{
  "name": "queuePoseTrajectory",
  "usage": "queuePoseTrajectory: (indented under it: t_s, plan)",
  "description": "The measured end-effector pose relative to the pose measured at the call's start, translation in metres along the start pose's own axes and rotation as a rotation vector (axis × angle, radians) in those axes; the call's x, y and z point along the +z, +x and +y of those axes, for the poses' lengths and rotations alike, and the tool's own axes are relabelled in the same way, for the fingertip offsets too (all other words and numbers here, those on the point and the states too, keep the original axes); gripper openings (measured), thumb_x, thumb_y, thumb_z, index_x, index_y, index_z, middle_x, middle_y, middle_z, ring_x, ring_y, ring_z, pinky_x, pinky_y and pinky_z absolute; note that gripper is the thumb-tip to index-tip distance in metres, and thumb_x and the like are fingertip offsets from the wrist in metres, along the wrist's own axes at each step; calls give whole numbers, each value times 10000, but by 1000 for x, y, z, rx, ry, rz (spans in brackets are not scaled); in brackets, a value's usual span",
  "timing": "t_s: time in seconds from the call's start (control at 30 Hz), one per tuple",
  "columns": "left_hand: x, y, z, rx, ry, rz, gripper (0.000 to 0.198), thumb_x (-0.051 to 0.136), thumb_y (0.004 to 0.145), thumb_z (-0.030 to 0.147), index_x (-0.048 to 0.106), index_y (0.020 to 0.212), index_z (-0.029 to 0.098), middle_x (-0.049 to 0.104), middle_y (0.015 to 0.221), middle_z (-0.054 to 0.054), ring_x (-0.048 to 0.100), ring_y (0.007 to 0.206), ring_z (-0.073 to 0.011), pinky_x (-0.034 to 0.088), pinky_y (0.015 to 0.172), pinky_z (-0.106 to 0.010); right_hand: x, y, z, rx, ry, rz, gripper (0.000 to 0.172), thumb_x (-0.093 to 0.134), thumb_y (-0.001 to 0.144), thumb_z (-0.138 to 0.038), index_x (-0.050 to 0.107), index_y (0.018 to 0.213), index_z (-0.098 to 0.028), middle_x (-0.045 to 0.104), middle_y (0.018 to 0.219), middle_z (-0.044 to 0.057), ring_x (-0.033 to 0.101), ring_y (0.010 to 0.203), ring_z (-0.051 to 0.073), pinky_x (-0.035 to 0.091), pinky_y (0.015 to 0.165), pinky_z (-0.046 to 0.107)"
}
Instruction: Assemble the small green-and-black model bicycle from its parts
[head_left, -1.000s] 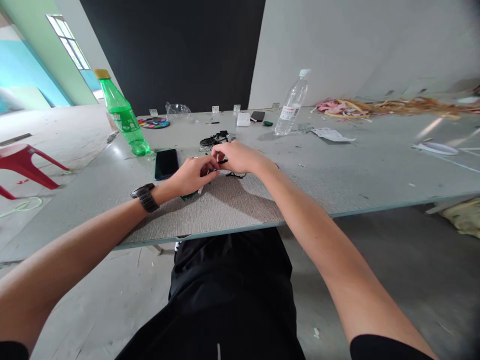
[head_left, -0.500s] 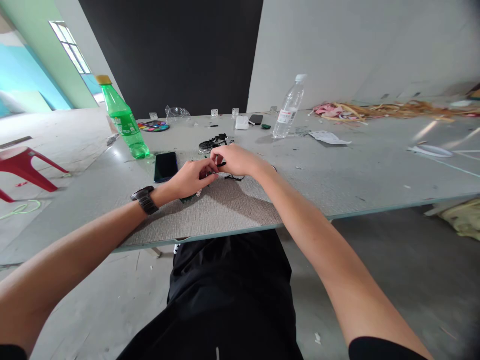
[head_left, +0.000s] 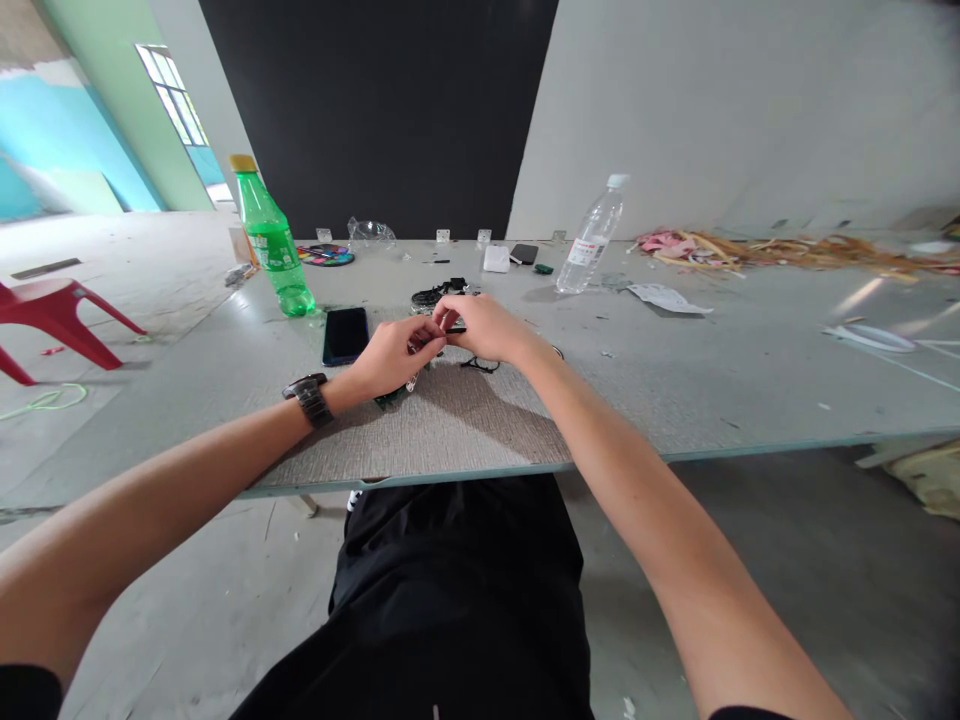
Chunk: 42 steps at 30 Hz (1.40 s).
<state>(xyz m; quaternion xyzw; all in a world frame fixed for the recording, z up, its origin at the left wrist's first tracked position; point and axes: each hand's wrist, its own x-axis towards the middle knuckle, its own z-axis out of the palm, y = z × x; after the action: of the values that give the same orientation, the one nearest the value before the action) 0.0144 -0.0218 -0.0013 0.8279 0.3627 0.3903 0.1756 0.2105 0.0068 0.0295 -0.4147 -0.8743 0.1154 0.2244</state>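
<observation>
My left hand, with a dark watch on its wrist, is closed in a pinch over the table's patterned mat. Its fingertips meet those of my right hand, and what they pinch is hidden. A small thin black part shows in the curled fingers of my right hand. Under my left hand lie a dark green piece and a small silvery piece. Thin black parts rest below my right hand. A tangle of black parts sits just beyond both hands.
A phone lies left of my hands, with a green bottle behind it. A clear bottle stands at the back right, near a paper. A white box is at the back. A red stool stands left.
The view has turned slightly, so the table's things appear further right and lower. My hands stay together over the mat, their fingers shifting a little.
</observation>
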Motion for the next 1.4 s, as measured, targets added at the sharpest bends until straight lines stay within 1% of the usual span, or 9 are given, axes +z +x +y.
queuePoseTrajectory:
  t_s: [0.2, 0.33, 0.47, 0.6, 0.73, 0.83, 1.03, 1.2, 1.4]
  plan:
    - [0, 0, -2, 19, 28, -26, 179, 548, 942, 291, 667, 910, 161, 686, 768, -20, 567, 637, -106, 439, 626, -240, 0, 0, 1, -6, 3, 7, 141, 669, 859, -270, 670, 994, -229, 716, 963, 60, 627, 932, 226, 440, 775, 351]
    - [2, 0, -5, 34, 25, -28, 166, 552, 930, 275, 669, 898, 163, 681, 773, -18, 550, 633, -104, 437, 629, -244, 1, 0, 4, 4, 11, -29, 115, 631, 890, -280, 678, 984, -234, 721, 947, 61, 632, 903, 223, 442, 768, 354]
    - [1, 0, -5, 36, 3, -37, 133, 560, 913, 244, 669, 910, 166, 705, 815, -26, 578, 655, -107, 463, 657, -246, 2, 0, 4, -13, 9, -36, 95, 602, 909, -271, 671, 969, -243, 725, 939, 56, 639, 915, 227, 442, 754, 347]
    - [1, 0, -5, 31, 9, -17, 105, 564, 892, 198, 664, 912, 170, 719, 840, -25, 603, 670, -106, 484, 670, -244, 2, 0, 2, -26, 21, -25, 82, 630, 884, -248, 665, 957, -237, 728, 936, 46, 650, 887, 213, 441, 745, 333]
    - [2, -1, -7, 27, 2, 6, 112, 559, 895, 193, 664, 926, 170, 726, 849, -27, 617, 673, -106, 495, 661, -240, -1, 0, 1, 9, 0, -11, 107, 677, 863, -287, 669, 954, -231, 731, 915, 41, 653, 880, 209, 438, 775, 336]
    - [2, -1, -8, 25, -16, 6, 116, 566, 894, 194, 669, 944, 171, 734, 871, -31, 624, 677, -104, 497, 654, -237, -2, 0, 0, 32, 8, -21, 135, 693, 857, -320, 671, 956, -230, 730, 937, 49, 653, 867, 209, 436, 739, 328]
    - [2, -1, -8, 34, -12, -12, 130, 568, 882, 179, 672, 959, 174, 726, 841, -19, 627, 686, -107, 482, 654, -234, -3, -1, -2, 0, 5, -33, 85, 679, 864, -256, 680, 947, -233, 722, 907, 36, 648, 848, 202, 426, 728, 327]
    - [2, -1, -8, 37, -8, -8, 129, 563, 897, 201, 672, 961, 175, 729, 851, -20, 635, 698, -112, 482, 662, -236, -2, -1, -1, -4, 35, -31, 112, 690, 848, -244, 684, 960, -233, 725, 920, 34, 652, 834, 196, 439, 722, 322]
    - [1, 0, -10, 7, 27, 23, 119, 582, 901, 238, 670, 960, 184, 723, 818, -14, 633, 686, -121, 485, 654, -243, -5, -1, 4, 21, 31, 13, 177, 729, 823, -301, 670, 973, -230, 714, 952, 42, 646, 872, 205, 444, 753, 333]
